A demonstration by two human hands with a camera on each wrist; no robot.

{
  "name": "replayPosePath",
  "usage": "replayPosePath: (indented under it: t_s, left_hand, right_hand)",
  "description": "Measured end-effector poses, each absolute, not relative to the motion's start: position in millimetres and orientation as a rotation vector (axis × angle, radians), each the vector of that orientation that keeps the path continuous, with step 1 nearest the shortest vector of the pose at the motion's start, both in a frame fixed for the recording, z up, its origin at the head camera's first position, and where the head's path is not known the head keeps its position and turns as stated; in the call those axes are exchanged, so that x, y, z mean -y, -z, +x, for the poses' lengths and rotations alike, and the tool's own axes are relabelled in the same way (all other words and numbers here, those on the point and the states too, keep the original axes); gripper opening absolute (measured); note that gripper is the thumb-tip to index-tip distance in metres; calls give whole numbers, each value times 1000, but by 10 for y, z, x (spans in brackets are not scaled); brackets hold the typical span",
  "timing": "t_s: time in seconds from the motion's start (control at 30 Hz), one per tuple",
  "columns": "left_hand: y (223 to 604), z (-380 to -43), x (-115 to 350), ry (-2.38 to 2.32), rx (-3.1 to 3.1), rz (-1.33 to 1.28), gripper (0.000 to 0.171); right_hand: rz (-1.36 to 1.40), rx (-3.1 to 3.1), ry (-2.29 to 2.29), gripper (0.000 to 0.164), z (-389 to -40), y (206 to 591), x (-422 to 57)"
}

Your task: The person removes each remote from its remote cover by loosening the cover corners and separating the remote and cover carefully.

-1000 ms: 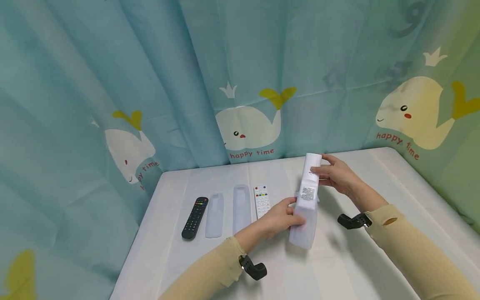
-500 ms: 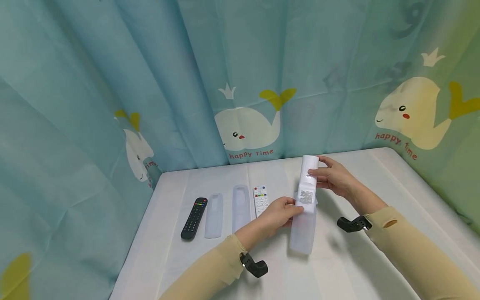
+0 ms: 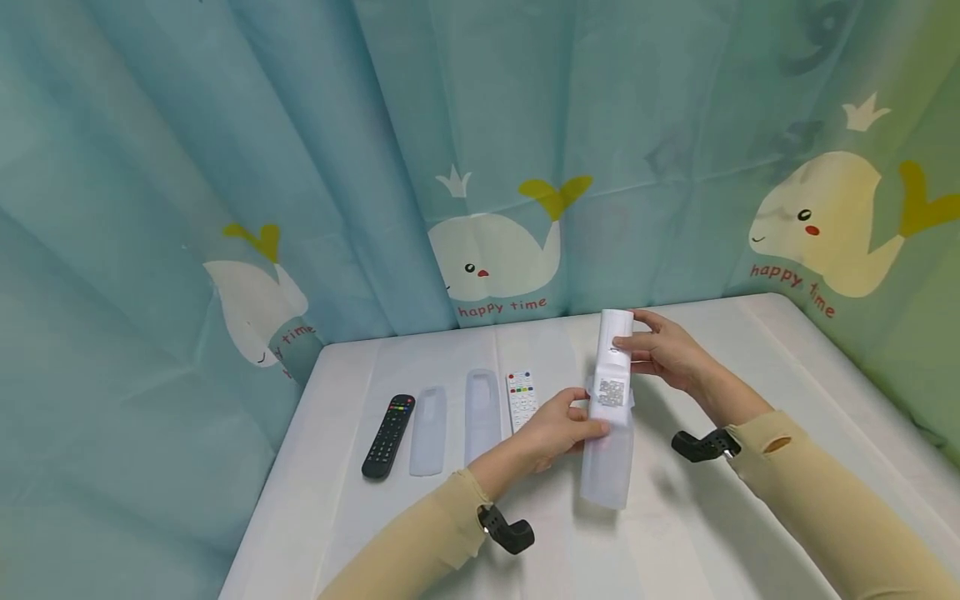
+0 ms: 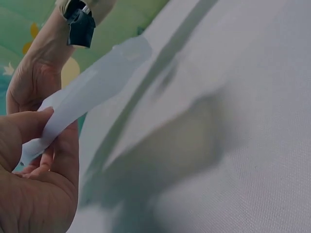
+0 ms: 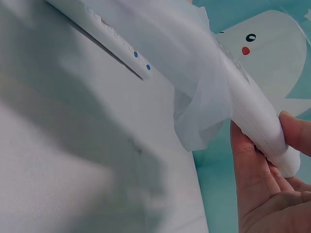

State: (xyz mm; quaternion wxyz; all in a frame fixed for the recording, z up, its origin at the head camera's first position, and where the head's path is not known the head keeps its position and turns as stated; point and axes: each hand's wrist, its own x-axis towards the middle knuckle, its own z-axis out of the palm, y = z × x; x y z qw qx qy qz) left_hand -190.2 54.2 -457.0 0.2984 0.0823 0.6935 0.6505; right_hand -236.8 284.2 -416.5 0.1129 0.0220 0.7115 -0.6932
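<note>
A white remote control (image 3: 613,360) is held back side up over the table, its lower part inside a translucent soft cover (image 3: 606,477). My right hand (image 3: 669,352) pinches the bare upper end of the remote between thumb and fingers. Lower down, at the mouth of the cover, my left hand (image 3: 557,429) grips it with the thumb on top. In the right wrist view the cover (image 5: 201,109) has a loose, folded flap where the remote (image 5: 257,114) comes out. The left wrist view shows the cover (image 4: 99,82) stretching away from my left thumb. The remote's button face is hidden in the head view.
To the left on the white table (image 3: 345,375) lie a black remote (image 3: 388,437), a small translucent cover (image 3: 428,432), a larger translucent cover (image 3: 483,417) and another white remote (image 3: 522,398), partly behind my left hand. A whale-print curtain (image 3: 637,250) hangs along the table's back edge.
The held remote and cover have shifted slightly left and stand a little straighter. My left thumb has moved up nearer the cover's mouth. The things lying on the table have not moved.
</note>
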Motion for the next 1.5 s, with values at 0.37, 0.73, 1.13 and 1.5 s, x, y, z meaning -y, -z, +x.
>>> replayPosePath:
  t_s: [0.37, 0.73, 1.13, 1.5]
  left_hand:
    - [4572, -1867, -501, -1678, -1749, 337, 73]
    - [4604, -1869, -536, -1731, -1786, 185, 49]
    - [4639, -1878, -544, -1782, -1788, 161, 57]
    - [4637, -1872, -553, -1787, -1790, 231, 63]
  right_hand:
    - [79, -2163, 1991, 87, -2412, 4156, -2881]
    - [59, -2062, 2059, 87, -2372, 4237, -2876]
    - [-22, -2087, 1989, 88, -2336, 4245, -2857]
    - [39, -2004, 1974, 84, -2347, 4238, -2859]
